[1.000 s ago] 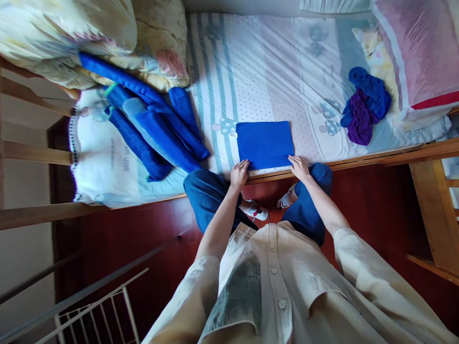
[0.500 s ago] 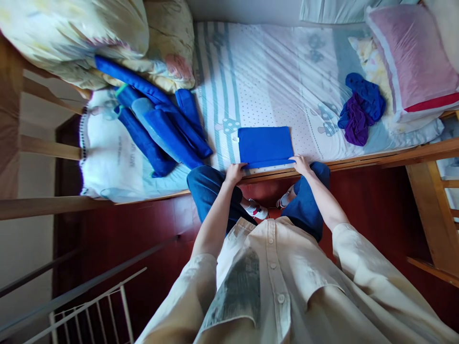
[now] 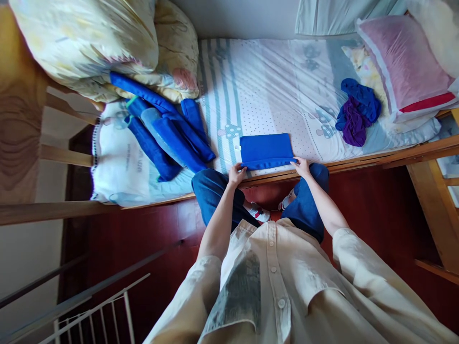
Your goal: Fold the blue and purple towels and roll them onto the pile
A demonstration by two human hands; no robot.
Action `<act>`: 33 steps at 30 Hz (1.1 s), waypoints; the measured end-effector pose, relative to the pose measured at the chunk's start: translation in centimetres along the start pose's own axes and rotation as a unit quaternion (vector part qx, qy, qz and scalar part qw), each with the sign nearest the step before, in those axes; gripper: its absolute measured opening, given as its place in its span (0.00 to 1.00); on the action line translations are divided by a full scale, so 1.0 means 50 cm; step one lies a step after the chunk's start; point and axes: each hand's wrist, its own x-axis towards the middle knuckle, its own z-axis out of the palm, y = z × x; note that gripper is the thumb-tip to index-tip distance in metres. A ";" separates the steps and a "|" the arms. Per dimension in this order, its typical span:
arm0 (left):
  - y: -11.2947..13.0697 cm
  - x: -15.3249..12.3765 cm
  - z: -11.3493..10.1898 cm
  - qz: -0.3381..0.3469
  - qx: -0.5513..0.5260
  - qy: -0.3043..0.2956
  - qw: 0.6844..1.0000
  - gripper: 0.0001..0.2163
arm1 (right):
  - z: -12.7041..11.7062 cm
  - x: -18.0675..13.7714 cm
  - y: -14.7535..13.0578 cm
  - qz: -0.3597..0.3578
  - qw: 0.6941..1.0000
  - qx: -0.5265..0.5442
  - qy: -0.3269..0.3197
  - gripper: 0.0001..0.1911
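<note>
A flat blue towel (image 3: 266, 145) with a small white tag on its left edge lies in front of me, close to the bed's near edge. Its near edge is turned over into a narrow fold or roll. My left hand (image 3: 236, 175) pinches the left end of that fold, fingers closed. At the opposite end, my right hand (image 3: 301, 167) grips the fold between thumb and fingers. To the left lie several long, rolled or folded blue towels (image 3: 175, 136), one of them paler.
The bed (image 3: 265, 86) has a patterned sheet and a wooden rail. Piled bedding (image 3: 103, 43) fills the back left. Crumpled blue and purple cloths (image 3: 355, 126) lie beside a pink pillow (image 3: 409, 62) at right. A white metal rack (image 3: 96, 315) stands lower left.
The towel's near edge has been turned farther over, making the fold thicker. Both hands stay at its ends. The whole view has shifted slightly.
</note>
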 end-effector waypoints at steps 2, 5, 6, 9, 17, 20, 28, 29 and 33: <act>-0.003 0.000 0.004 -0.006 0.002 -0.003 1.000 0.11 | 0.010 0.006 0.006 0.016 0.999 0.029 0.003 0.22; -0.007 0.003 0.008 -0.008 0.007 -0.001 1.000 0.10 | 0.019 0.015 0.017 0.027 0.998 0.049 0.008 0.23; -0.009 0.005 0.009 -0.011 0.012 0.005 1.000 0.10 | 0.021 0.018 0.021 0.028 0.999 0.042 0.011 0.23; -0.013 0.014 0.009 -0.030 0.042 0.030 0.998 0.10 | 0.024 0.030 0.037 0.028 0.999 0.003 0.027 0.20; -0.033 0.029 0.018 -0.076 0.126 0.054 0.988 0.11 | 0.052 0.060 0.067 0.034 0.997 -0.044 0.055 0.20; -0.038 0.029 0.021 -0.075 0.134 0.062 0.986 0.13 | 0.061 0.067 0.069 0.053 0.994 -0.064 0.065 0.19; -0.033 0.020 0.028 -0.064 0.125 0.088 0.986 0.13 | 0.062 0.073 0.072 0.058 0.994 -0.050 0.076 0.21; -0.031 0.019 0.029 -0.064 0.124 0.090 0.986 0.13 | 0.060 0.073 0.071 0.057 0.995 -0.048 0.073 0.21; -0.027 0.015 0.030 -0.066 0.122 0.091 0.986 0.13 | 0.056 0.073 0.067 0.060 0.995 -0.045 0.064 0.20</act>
